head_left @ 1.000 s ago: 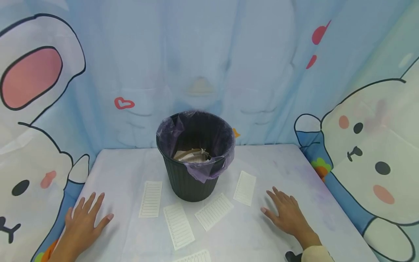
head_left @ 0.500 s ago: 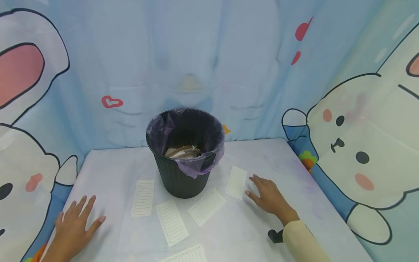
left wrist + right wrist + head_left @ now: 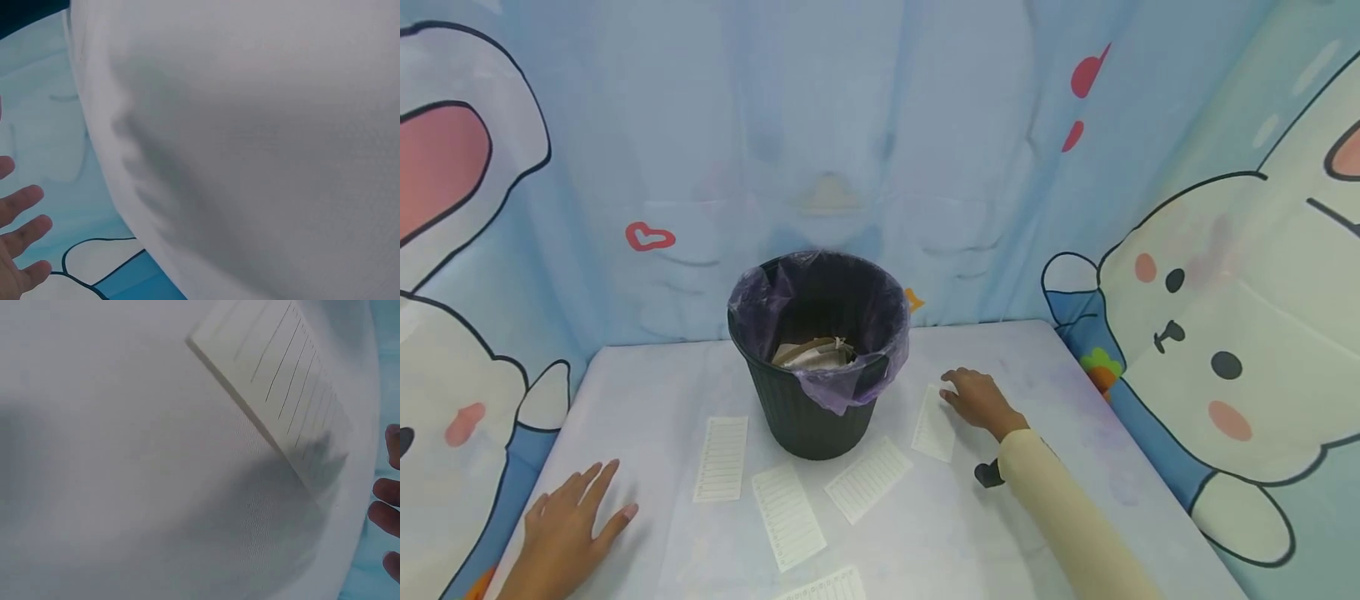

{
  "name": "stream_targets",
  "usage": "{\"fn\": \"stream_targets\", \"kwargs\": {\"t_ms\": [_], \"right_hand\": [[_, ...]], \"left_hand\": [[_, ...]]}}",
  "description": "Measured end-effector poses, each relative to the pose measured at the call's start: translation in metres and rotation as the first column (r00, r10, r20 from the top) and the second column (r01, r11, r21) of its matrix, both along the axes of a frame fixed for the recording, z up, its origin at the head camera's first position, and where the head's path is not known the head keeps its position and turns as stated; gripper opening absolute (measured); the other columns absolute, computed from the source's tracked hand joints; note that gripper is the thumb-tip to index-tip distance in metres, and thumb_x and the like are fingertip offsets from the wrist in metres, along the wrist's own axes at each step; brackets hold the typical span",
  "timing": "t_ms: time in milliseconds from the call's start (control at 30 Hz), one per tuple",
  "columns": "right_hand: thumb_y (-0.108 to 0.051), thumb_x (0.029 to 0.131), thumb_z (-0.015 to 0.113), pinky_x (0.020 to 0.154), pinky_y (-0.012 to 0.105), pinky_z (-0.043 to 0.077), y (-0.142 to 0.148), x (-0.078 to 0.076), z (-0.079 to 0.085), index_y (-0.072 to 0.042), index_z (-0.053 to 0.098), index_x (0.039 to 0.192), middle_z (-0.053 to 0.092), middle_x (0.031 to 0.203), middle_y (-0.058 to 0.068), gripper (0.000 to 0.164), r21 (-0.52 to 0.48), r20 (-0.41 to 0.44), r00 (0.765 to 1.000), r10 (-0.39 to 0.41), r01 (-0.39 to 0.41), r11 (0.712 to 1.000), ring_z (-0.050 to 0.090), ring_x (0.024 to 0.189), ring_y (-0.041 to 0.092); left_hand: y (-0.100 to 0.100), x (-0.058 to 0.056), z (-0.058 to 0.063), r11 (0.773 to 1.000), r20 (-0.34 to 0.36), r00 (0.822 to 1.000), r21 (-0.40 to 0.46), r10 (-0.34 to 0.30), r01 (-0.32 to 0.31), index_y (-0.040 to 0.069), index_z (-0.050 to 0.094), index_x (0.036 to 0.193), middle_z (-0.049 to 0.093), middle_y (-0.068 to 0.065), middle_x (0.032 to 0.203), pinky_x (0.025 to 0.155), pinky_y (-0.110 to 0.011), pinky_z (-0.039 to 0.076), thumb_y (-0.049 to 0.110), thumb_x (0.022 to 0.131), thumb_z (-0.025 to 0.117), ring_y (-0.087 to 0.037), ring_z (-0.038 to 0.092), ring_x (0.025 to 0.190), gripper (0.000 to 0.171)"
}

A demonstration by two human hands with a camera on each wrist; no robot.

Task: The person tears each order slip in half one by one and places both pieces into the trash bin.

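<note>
My right hand [image 3: 979, 400] is over the far end of the rightmost lined paper card [image 3: 932, 433], its fingers loosely bent and holding nothing. In the right wrist view, the fingertips [image 3: 386, 515] are apart from that card [image 3: 281, 381], and a hand shadow falls across its end. My left hand [image 3: 561, 529] is spread over the table's left side, also holding nothing; its fingers [image 3: 25, 234] show at the left edge of the left wrist view. A dark green bin [image 3: 808, 417] stands at the back middle, lined with a purple bag [image 3: 850, 387].
Several more lined cards lie in front of the bin: one at left [image 3: 721, 458], one in the middle [image 3: 788, 517], a tilted one [image 3: 868, 479] and one cut off below [image 3: 827, 587]. Scraps [image 3: 816, 354] lie inside the bin. A blue cartoon-printed curtain [image 3: 820, 125] surrounds the white-covered table [image 3: 647, 383].
My right hand has moved left and away from me, from beside the rightmost card to over its far end. The left hand stays spread in place. The head view has shifted slightly right.
</note>
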State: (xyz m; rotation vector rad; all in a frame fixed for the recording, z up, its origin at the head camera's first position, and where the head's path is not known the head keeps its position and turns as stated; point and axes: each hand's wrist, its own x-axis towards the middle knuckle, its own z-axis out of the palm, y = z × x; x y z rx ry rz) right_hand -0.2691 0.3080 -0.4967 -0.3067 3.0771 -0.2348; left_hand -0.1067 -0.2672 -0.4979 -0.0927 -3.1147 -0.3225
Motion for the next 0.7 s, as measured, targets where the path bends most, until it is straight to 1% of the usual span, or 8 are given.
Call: {"fn": "stream_targets", "kwargs": {"t_ms": [100,200,300,433,600,700], "right_hand": [[-0.02,0.099,0.065,0.101,0.059,0.047,-0.002,-0.015,-0.006,-0.004,0.064,0.13,0.066,0.128,0.019,0.035,0.006,-0.008,0.999,0.033,-0.033,0.999,0.06,0.12,0.04],[-0.018,0.098,0.067,0.098,0.062,0.045,-0.004,-0.025,-0.013,-0.005,0.065,0.13,0.064,0.129,0.02,0.035,-0.004,-0.011,0.998,0.062,-0.062,0.998,0.059,0.12,0.042],[-0.018,0.096,0.068,0.1,0.063,0.043,-0.004,-0.027,-0.019,-0.008,0.069,0.124,0.062,0.131,0.02,0.03,-0.023,0.001,0.999,0.054,-0.054,0.998,0.057,0.121,0.043],[-0.014,0.094,0.07,0.103,0.062,0.042,-0.005,-0.028,-0.025,-0.01,0.074,0.111,0.062,0.131,0.02,0.018,-0.04,-0.011,0.999,0.035,-0.035,0.999,0.056,0.123,0.042],[-0.007,0.093,0.07,0.1,0.059,0.045,-0.007,-0.029,-0.028,-0.009,0.074,0.1,0.065,0.126,0.019,0.009,-0.031,-0.07,0.994,0.083,-0.085,0.996,0.058,0.118,0.04],[-0.004,0.093,0.069,0.099,0.057,0.048,-0.007,-0.026,-0.024,-0.008,0.073,0.097,0.066,0.124,0.019,0.007,-0.05,-0.093,0.99,0.107,-0.112,0.992,0.06,0.116,0.039]], "left_hand": [[-0.001,0.0,0.0,1.0,0.017,1.0,-0.008,0.008,-0.008,-0.007,0.044,0.142,0.046,-0.039,0.138,0.102,-0.081,0.025,0.04,0.091,0.071,-0.059,0.042,0.123,0.074],[-0.004,0.0,-0.001,1.0,0.013,1.0,-0.009,0.018,-0.018,-0.008,0.047,0.139,0.048,-0.039,0.136,0.102,-0.08,0.026,0.038,0.091,0.072,-0.057,0.044,0.121,0.071],[-0.005,0.002,-0.002,1.0,0.002,1.0,-0.007,0.022,-0.022,-0.008,0.05,0.136,0.05,-0.038,0.134,0.101,-0.079,0.027,0.036,0.091,0.072,-0.057,0.045,0.119,0.067],[-0.004,0.003,-0.003,1.0,-0.004,1.0,-0.001,0.018,-0.018,-0.009,0.052,0.134,0.051,-0.038,0.132,0.101,-0.077,0.029,0.035,0.09,0.073,-0.056,0.048,0.118,0.065],[-0.004,0.003,-0.002,1.0,0.007,1.0,0.007,0.015,-0.015,-0.008,0.054,0.132,0.052,-0.037,0.131,0.1,-0.077,0.03,0.036,0.09,0.073,-0.055,0.048,0.116,0.063],[-0.001,0.001,0.0,1.0,0.0,1.0,0.018,0.007,-0.007,-0.006,0.056,0.131,0.055,-0.036,0.13,0.098,-0.077,0.034,0.037,0.09,0.074,-0.054,0.051,0.114,0.062]]}}
